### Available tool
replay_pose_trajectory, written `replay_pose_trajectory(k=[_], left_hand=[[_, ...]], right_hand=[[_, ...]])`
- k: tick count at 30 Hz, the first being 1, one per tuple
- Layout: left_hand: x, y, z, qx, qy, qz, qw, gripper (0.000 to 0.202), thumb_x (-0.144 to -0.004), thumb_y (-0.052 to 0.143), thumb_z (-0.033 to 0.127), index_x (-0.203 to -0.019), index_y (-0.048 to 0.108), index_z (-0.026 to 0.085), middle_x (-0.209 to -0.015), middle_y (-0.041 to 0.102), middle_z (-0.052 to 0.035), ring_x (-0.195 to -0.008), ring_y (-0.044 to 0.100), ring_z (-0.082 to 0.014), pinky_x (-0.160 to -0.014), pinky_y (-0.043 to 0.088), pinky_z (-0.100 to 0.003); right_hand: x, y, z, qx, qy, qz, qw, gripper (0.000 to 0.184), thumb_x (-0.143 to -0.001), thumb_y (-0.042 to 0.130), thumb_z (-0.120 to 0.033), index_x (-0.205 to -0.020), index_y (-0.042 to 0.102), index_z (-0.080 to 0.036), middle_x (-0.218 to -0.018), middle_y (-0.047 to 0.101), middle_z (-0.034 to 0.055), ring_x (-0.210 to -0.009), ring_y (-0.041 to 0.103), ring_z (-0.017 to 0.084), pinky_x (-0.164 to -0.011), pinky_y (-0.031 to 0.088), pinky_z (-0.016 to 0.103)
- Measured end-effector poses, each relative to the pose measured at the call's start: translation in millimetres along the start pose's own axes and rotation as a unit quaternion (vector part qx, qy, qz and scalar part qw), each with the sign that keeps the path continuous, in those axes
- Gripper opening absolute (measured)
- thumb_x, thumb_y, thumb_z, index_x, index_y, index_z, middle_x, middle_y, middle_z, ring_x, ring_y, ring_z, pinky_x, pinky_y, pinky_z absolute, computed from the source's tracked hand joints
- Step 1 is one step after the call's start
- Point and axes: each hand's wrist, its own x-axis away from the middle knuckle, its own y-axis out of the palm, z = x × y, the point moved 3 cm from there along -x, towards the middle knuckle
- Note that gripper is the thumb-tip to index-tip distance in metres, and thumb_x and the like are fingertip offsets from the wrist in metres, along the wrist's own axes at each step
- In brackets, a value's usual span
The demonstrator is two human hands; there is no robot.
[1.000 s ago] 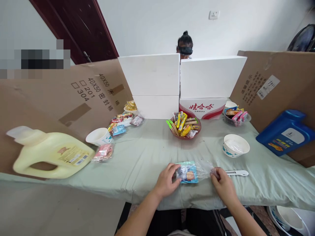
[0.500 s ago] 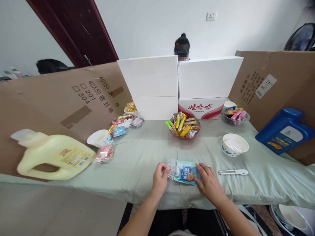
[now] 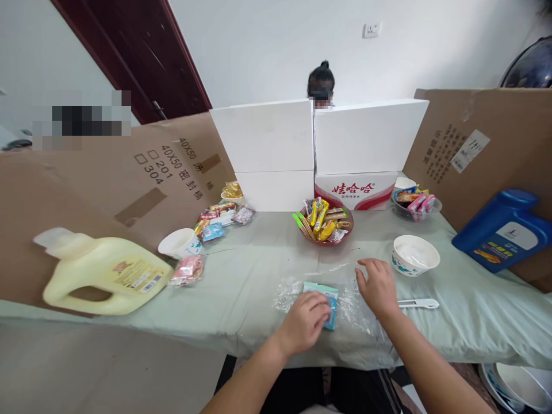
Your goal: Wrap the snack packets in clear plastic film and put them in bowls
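A light-blue snack packet [image 3: 331, 292] lies near the table's front edge, on a spread-out sheet of clear plastic film [image 3: 359, 310]. My left hand [image 3: 307, 322] has its bent fingers pressed onto the packet, covering much of its front. Over the right part of the film is my right hand [image 3: 378, 287], thumb and forefinger apart, with nothing visible between them. A slim white cutter [image 3: 422, 303] lies just right of my right wrist, partly hidden by it.
A basket [image 3: 330, 242] of wrapped snacks stands mid-table before white boxes [image 3: 276, 135]. At right are a paper bowl [image 3: 415, 267] and a blue bottle [image 3: 495, 236]; at left, a yellow jug [image 3: 103, 259], another paper bowl [image 3: 179, 244] and a pink packet [image 3: 188, 269]. Cardboard walls both sides.
The bunched clear plastic is now spread flat under the packet. My left hand moved right onto the packet; my right hand left it, moving right and away from me.
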Motion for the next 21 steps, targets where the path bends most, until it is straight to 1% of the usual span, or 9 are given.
replay_pose_trajectory(k=[2, 4, 6, 8, 11, 14, 17, 19, 21], left_hand=[[-5.3, -1.1, -19.7, -0.045, -0.067, 0.004, 0.997, 0.024, -0.09, 0.047, 0.018, -0.11, 0.061, 0.02, -0.117, 0.062, -0.0105, -0.111, 0.056, -0.0251, -0.096, 0.045, -0.045], [-6.9, -4.0, -36.3, -0.078, -0.116, -0.016, 0.99, 0.032, -0.088, 0.055, 0.024, -0.12, 0.056, 0.02, -0.121, 0.06, -0.0112, -0.115, 0.053, -0.0279, -0.099, 0.042, -0.05], [-5.9, -7.8, -44.3, -0.099, -0.142, -0.041, 0.984, 0.042, -0.084, 0.063, 0.03, -0.123, 0.054, 0.02, -0.117, 0.06, -0.0104, -0.111, 0.053, -0.0288, -0.097, 0.042, -0.051], [-2.5, -11.8, -43.2, -0.113, -0.142, -0.055, 0.982, 0.034, -0.082, 0.064, 0.029, -0.115, 0.059, 0.02, -0.107, 0.061, -0.0085, -0.102, 0.054, -0.0265, -0.092, 0.044, -0.047], [8.1, -15.8, -29.5, -0.122, -0.101, -0.055, 0.986, 0.011, -0.087, 0.056, 0.019, -0.092, 0.066, 0.02, -0.088, 0.061, -0.0055, -0.091, 0.053, -0.022, -0.087, 0.044, -0.04], [23.2, -17.0, -10.1, -0.119, -0.047, -0.064, 0.99, 0.02, -0.089, 0.048, 0.013, -0.083, 0.066, 0.021, -0.078, 0.06, -0.0041, -0.084, 0.053, -0.0197, -0.084, 0.043, -0.037], [36.5, -16.4, 6.1, -0.104, -0.026, -0.114, 0.988, 0.009, -0.086, 0.057, 0.021, -0.081, 0.064, 0.021, -0.078, 0.062, -0.0031, -0.082, 0.056, -0.0197, -0.082, 0.043, -0.037], [40.9, -16.7, 10.9, -0.092, -0.04, -0.145, 0.984, 0.01, -0.084, 0.064, 0.031, -0.081, 0.063, 0.021, -0.078, 0.064, -0.0021, -0.079, 0.059, -0.0199, -0.078, 0.045, -0.035], [40.0, -19.0, 9.8, -0.093, -0.068, -0.132, 0.985, 0.012, -0.088, 0.06, 0.032, -0.082, 0.063, 0.021, -0.078, 0.065, -0.002, -0.075, 0.06, -0.0189, -0.072, 0.047, -0.033]], right_hand=[[7.5, -1.5, -21.2, -0.047, -0.075, -0.041, 0.995, 0.021, -0.092, 0.045, -0.027, -0.098, 0.063, -0.019, -0.094, 0.066, 0.0097, -0.093, 0.057, 0.023, -0.085, 0.045, 0.038], [16.6, 3.9, -38.7, -0.085, -0.121, -0.142, 0.979, 0.023, -0.094, 0.042, -0.024, -0.102, 0.063, -0.02, -0.096, 0.067, 0.0078, -0.094, 0.059, 0.021, -0.084, 0.046, 0.034], [22.1, 13.9, -42.2, -0.073, -0.084, -0.245, 0.963, 0.026, -0.094, 0.041, -0.022, -0.108, 0.063, -0.02, -0.104, 0.067, 0.0074, -0.098, 0.061, 0.02, -0.085, 0.047, 0.032], [22.4, 21.8, -33.6, -0.041, -0.018, -0.295, 0.954, 0.03, -0.094, 0.04, -0.02, -0.113, 0.063, -0.02, -0.112, 0.067, 0.008, -0.101, 0.063, 0.02, -0.086, 0.047, 0.032], [18.0, 24.6, -17.1, -0.016, 0.027, -0.314, 0.949, 0.032, -0.092, 0.04, -0.017, -0.112, 0.064, -0.02, -0.109, 0.069, 0.0083, -0.097, 0.066, 0.021, -0.082, 0.048, 0.033], [15.4, 19.4, -13.0, -0.002, 0.042, -0.332, 0.942, 0.027, -0.088, 0.05, -0.022, -0.109, 0.066, -0.021, -0.099, 0.072, 0.0073, -0.09, 0.067, 0.023, -0.078, 0.049, 0.035], [17.3, 15.7, -28.0, -0.027, 0.011, -0.34, 0.94, 0.03, -0.084, 0.058, -0.028, -0.113, 0.065, -0.021, -0.104, 0.07, 0.0072, -0.097, 0.064, 0.024, -0.086, 0.047, 0.035], [21.2, 18.8, -43.3, -0.055, -0.023, -0.344, 0.937, 0.037, -0.081, 0.062, -0.027, -0.117, 0.062, -0.02, -0.112, 0.066, 0.0089, -0.107, 0.059, 0.024, -0.093, 0.045, 0.036], [25.6, 26.5, -57.0, -0.057, -0.039, -0.347, 0.935, 0.046, -0.076, 0.064, -0.024, -0.122, 0.06, -0.018, -0.118, 0.063, 0.0114, -0.112, 0.055, 0.026, -0.096, 0.043, 0.038]])
